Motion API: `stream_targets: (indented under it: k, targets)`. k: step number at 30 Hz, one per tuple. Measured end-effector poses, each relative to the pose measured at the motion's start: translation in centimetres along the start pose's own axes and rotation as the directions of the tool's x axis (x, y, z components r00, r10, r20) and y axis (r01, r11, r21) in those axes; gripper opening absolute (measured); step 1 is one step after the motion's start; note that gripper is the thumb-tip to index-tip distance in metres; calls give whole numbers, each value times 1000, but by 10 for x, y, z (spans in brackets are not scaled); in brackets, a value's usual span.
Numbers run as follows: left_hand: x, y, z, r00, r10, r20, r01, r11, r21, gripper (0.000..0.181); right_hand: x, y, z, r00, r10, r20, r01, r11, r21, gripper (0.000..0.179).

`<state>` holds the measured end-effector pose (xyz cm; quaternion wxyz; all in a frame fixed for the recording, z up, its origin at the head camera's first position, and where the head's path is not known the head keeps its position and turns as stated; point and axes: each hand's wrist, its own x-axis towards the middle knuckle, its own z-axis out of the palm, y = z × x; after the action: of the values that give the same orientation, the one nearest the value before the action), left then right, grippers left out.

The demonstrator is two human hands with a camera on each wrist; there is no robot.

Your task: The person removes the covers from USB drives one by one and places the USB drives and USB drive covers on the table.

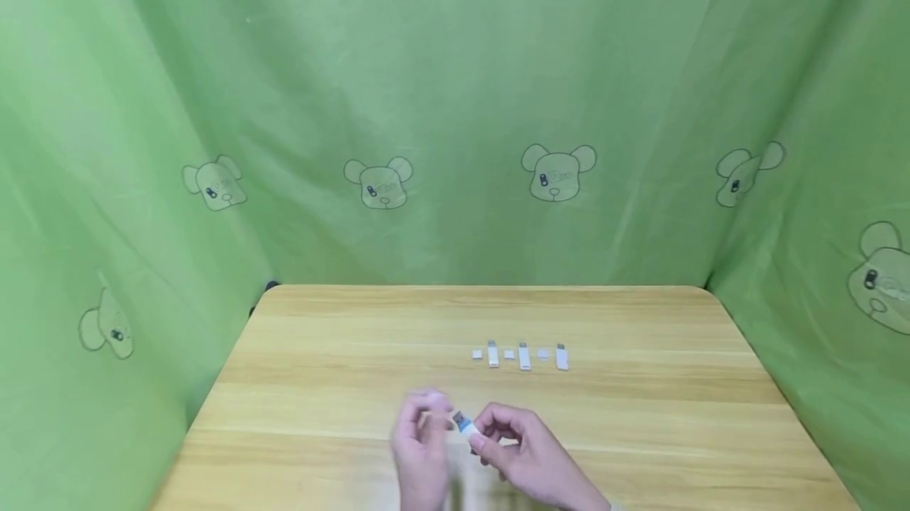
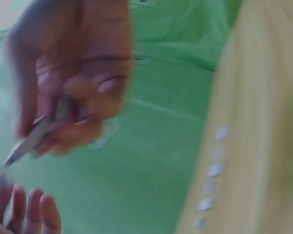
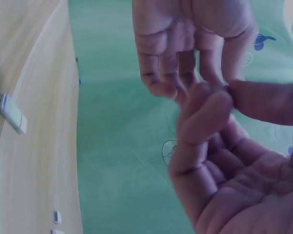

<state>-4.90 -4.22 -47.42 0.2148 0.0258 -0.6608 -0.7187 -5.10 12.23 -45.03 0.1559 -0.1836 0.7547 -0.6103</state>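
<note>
Well inside the far edge of the surface (image 1: 320, 392), the right hand (image 1: 524, 448) pinches a USB stick (image 1: 466, 426); the left hand (image 1: 421, 448) curves, grip unclear.

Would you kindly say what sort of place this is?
Probably a makeshift curtained booth: green bear-print curtains enclose three sides of a wood-grain table, which bears USB flash drives.

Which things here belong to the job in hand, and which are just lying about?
Job in hand:
USB stick, held by the right hand

Lying about, though perhaps related:
three more USB sticks on the table
three white squares, probably caps
</note>
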Motion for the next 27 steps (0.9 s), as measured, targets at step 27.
stream_targets:
  k: [27]
  targets:
    - [17, 4, -33, 996, -7, -89, 15, 996, 87, 9, 0, 2, -15, 978, 126, -166, -134, 990, -40, 26]
